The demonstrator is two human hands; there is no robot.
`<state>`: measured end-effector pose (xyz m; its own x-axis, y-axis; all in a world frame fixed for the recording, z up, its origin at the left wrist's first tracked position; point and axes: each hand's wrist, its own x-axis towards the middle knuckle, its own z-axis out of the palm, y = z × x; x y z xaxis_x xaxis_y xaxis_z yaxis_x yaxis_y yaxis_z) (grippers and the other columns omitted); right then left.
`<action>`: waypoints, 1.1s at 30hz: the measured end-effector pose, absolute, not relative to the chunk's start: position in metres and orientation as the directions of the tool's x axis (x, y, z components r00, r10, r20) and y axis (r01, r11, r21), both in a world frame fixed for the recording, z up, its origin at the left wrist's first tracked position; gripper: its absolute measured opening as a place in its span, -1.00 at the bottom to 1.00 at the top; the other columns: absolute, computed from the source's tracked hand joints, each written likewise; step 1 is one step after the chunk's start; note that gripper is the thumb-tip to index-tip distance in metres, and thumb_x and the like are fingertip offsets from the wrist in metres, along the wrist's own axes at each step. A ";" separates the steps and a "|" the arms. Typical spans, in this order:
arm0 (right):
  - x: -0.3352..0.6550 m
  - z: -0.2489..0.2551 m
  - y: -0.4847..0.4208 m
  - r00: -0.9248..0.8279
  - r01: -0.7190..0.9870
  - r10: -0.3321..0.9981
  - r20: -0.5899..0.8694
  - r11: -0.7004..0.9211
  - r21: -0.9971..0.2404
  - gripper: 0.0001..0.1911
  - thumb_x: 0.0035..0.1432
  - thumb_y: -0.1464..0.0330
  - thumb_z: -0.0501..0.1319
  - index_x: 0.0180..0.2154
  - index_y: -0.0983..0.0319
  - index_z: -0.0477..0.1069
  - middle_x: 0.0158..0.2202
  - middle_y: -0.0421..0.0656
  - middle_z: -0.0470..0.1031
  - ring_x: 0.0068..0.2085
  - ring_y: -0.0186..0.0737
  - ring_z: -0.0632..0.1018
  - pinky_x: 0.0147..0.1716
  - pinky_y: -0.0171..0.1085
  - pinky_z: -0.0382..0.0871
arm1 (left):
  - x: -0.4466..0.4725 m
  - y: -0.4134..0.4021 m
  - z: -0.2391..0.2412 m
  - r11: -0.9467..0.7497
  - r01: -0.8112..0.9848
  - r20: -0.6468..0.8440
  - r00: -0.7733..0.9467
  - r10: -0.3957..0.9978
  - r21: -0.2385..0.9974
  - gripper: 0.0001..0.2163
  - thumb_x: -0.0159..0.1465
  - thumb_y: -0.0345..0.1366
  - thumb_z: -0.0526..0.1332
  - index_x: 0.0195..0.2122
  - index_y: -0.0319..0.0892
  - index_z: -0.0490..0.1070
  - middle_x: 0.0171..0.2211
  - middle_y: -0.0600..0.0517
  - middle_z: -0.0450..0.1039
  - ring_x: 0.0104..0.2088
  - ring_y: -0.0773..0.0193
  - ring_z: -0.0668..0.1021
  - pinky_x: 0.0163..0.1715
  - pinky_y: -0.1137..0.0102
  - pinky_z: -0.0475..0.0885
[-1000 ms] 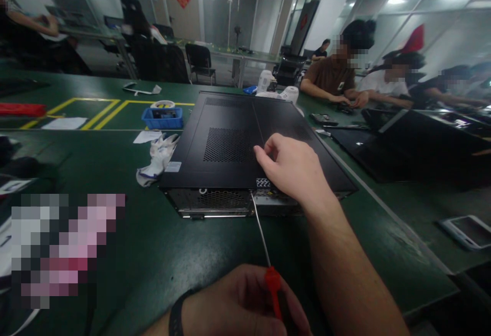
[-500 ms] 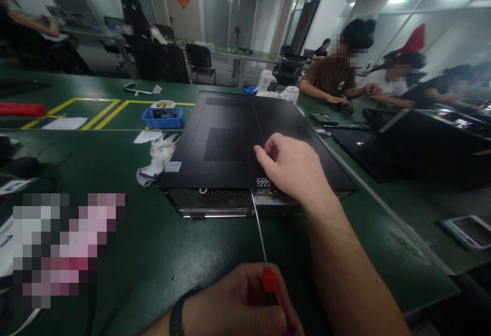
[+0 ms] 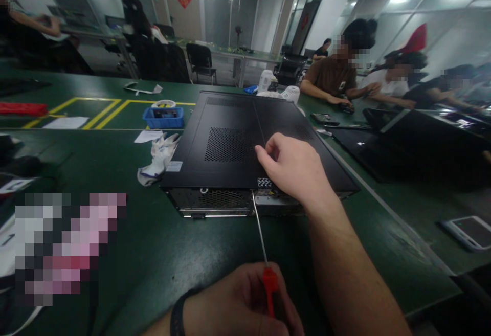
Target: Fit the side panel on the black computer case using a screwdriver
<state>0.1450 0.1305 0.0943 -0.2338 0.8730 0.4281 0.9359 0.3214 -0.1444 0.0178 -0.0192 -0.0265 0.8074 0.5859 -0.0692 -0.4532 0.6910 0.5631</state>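
Green matting covers the surface (image 3: 115, 233) in a glass-walled room with people seated at upper right, the black computer case (image 3: 245, 141) lying mid-frame under the loosely curled right hand (image 3: 295, 170), while the left hand (image 3: 241, 308) at bottom centre grips a red-handled screwdriver (image 3: 263, 246) against the case's rear edge.

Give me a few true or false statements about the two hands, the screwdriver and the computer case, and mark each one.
1. The left hand grips a red-handled screwdriver. True.
2. The screwdriver's tip meets the top panel's vent holes. False: it meets the near end of the computer case, below the top panel.
3. The right hand rests on top of the case. True.
4. The case stands upright. False: it lies flat on the green table.
5. White gloves lie left of the case. True.
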 end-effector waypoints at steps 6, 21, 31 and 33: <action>0.145 0.095 0.130 -0.237 0.937 0.875 0.423 0.321 -0.140 -0.71 0.30 0.13 0.17 -0.38 0.15 0.43 -0.41 -0.16 0.57 -0.42 -0.18 0.47 -0.44 -0.22 0.07 | 0.020 -0.023 -0.031 0.682 -0.497 -0.061 0.783 0.618 0.537 -0.65 -0.01 -0.27 0.55 -0.35 -0.22 0.41 -0.39 -0.04 0.64 -0.44 0.35 0.63 -0.47 0.55 0.41; 0.144 0.096 0.130 -0.245 0.937 0.875 0.418 0.324 -0.128 -0.71 0.32 0.13 0.16 -0.36 0.16 0.43 -0.38 -0.14 0.58 -0.39 -0.16 0.50 -0.42 -0.22 0.10 | 0.017 -0.020 -0.022 0.712 -0.458 -0.062 0.817 0.573 0.532 -0.71 0.02 -0.26 0.55 -0.33 -0.28 0.53 -0.37 -0.05 0.64 -0.40 0.38 0.64 -0.38 0.55 0.46; 0.145 0.095 0.130 -0.246 0.936 0.868 0.432 0.328 -0.126 -0.72 0.31 0.13 0.16 -0.37 0.15 0.42 -0.40 -0.16 0.57 -0.40 -0.16 0.49 -0.42 -0.22 0.09 | 0.014 -0.021 -0.016 0.730 -0.478 -0.008 0.834 0.552 0.488 -0.70 0.10 -0.22 0.50 -0.22 -0.28 0.57 -0.28 -0.13 0.66 -0.29 0.30 0.67 -0.24 0.48 0.48; 0.145 0.095 0.130 -0.245 0.937 0.869 0.430 0.327 -0.126 -0.72 0.31 0.13 0.17 -0.38 0.15 0.42 -0.40 -0.16 0.57 -0.40 -0.16 0.50 -0.43 -0.22 0.08 | 0.011 -0.020 -0.014 0.751 -0.455 0.016 0.860 0.510 0.479 -0.71 0.15 -0.25 0.47 -0.16 -0.29 0.61 -0.20 -0.18 0.67 -0.18 0.26 0.67 -0.14 0.46 0.47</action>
<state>0.1447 0.1302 0.0951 -0.2454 0.8688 0.4300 0.9366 0.3269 -0.1259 0.0114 -0.0201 -0.0139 0.8598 0.5104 0.0163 -0.4548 0.7508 0.4790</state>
